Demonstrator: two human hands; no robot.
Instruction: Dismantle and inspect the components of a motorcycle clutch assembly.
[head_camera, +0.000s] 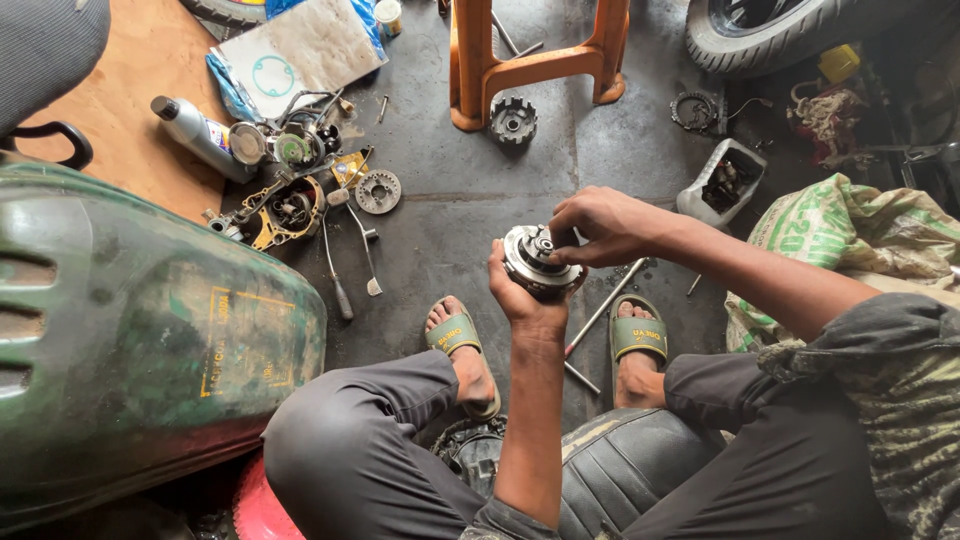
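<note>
My left hand (522, 298) is wrapped around a round metal clutch assembly (536, 260), gripping it from below at knee height over the dark floor. From the right, my right hand (598, 226) rests its fingertips on the top rim and hub of the same part. Both of my feet in green-strapped sandals (455, 334) sit just below the part, on either side of it.
A large green fuel tank (130, 330) fills the left. Gears, a casing (285, 210), screwdrivers (335, 270), a grey bottle (200, 135) and a gasket sheet lie at upper left. An orange stool (530, 60), a tyre (770, 35), a parts tub (722, 180) and a sack (850, 225) stand around. A long rod (600, 310) lies between my feet.
</note>
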